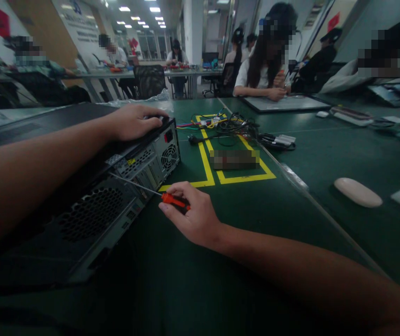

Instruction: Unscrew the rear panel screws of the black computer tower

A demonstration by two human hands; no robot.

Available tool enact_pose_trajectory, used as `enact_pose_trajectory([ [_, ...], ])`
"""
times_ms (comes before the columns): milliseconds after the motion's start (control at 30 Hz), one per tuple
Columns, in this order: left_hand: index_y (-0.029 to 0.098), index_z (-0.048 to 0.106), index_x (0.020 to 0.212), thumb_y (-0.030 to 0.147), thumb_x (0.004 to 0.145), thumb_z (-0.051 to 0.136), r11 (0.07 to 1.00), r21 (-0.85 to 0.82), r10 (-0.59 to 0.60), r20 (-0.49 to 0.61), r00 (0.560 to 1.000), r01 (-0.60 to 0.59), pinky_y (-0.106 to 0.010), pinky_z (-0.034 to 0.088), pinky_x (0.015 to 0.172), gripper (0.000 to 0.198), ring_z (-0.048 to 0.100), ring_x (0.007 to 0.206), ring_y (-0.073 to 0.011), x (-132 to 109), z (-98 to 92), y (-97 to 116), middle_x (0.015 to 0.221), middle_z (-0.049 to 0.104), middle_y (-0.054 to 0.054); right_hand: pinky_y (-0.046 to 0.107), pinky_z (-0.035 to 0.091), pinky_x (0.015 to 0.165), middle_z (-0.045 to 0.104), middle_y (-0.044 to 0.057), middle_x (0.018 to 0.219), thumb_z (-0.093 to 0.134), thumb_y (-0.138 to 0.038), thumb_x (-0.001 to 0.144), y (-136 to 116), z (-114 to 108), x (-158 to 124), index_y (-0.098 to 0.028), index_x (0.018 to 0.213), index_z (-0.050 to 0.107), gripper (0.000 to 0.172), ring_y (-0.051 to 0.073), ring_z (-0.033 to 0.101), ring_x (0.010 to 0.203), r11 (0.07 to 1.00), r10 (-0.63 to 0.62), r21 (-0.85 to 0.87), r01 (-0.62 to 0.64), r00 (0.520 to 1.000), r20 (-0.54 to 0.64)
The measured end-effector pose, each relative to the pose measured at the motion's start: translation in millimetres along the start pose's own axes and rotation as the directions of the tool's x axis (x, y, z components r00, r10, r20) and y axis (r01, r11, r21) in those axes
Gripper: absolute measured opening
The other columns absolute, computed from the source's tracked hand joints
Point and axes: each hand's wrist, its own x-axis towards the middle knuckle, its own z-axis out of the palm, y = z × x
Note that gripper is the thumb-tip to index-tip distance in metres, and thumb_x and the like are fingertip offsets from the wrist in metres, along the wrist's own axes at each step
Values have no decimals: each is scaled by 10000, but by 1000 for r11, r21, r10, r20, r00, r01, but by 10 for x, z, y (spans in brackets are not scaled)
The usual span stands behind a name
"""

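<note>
A black desktop computer case (143,161) lies on its side at the left, with its metal rear panel turned towards the right. On top of it, near the back edge, rests my left hand (136,122), laid flat with the fingers stretched out. My right hand (192,212) is wrapped round the orange and black handle of a screwdriver (173,199). The thin shaft points left, and its tip meets the rear panel near the expansion slots. Whether the tip sits in a screw I cannot tell. A round fan grille and a honeycomb vent show on the panel.
Yellow tape (245,179) marks rectangles on the green table (256,210). Beyond the case lies a tangle of cables (235,123). Two computer mice, one pale pink (358,192), lie at the right. Across the table a person (264,74) works over a flat panel (287,102).
</note>
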Motion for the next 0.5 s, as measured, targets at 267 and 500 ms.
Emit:
enact_pose_trajectory([
  [267,104,695,1766,536,1115,387,1000,14,-8,5,1000,8,-581,491,1354,840,719,1506,-442,0,8,11,1723,738,-196,383,683,966,869,44,1164,794,-367,1111,14,-3,-11,-271,1230,720,170,223,841,1024,1000,-1,-8,2,1000,14],
  [500,146,703,1769,540,1124,404,1000,5,-15,1,1000,15,-598,471,1371,813,688,1545,-441,2,1,-7,1752,725,-161,369,676,971,869,37,1160,803,-359,1109,21,7,-10,-272,1231,720,172,223,853,1040,1000,8,-12,-8,1000,10],
])
